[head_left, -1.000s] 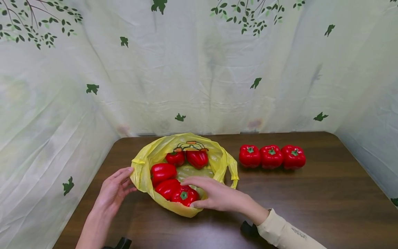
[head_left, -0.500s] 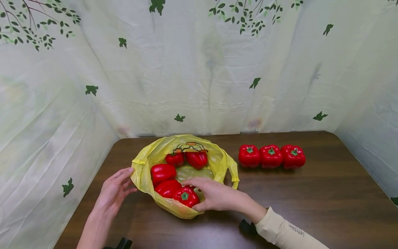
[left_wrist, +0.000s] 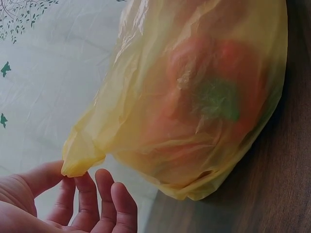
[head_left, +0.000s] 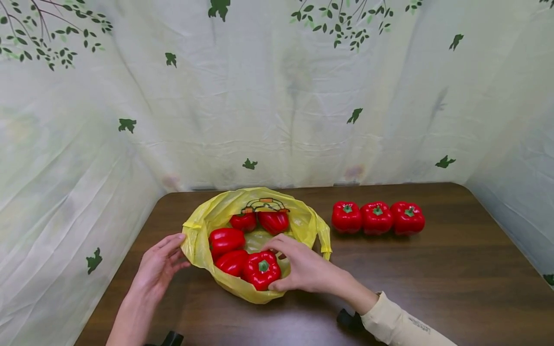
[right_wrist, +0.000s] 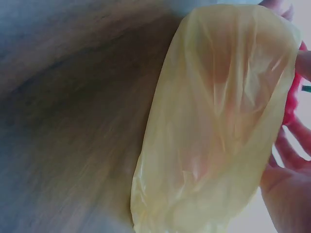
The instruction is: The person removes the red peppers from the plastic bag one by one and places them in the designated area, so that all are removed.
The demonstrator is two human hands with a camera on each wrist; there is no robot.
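Note:
A yellow plastic bag [head_left: 242, 290] stands with its mouth open, several red bell peppers [head_left: 227, 241] inside it. At the bag's left rim, the thumb and forefinger of my left hand [head_left: 157, 264] pinch the plastic; the left wrist view shows this pinch too, with a green stem blurred behind the film. My right hand [head_left: 303, 266] reaches over the bag's front right rim and grips a bell pepper [head_left: 262, 271], thumb in front and fingers behind, stem facing up. In the right wrist view the bag wall [right_wrist: 218, 121] hides most of that pepper.
Three more red bell peppers [head_left: 378, 217] stand in a row on the brown wooden table [head_left: 433, 278], right of the bag. Behind the table hangs a pale curtain [head_left: 294, 105] with printed leaves. One bag handle [head_left: 324, 240] droops at the right side.
The pepper in my right hand has risen a little and shifted slightly right, its stem now more toward the camera. My left hand stays at the bag's rim.

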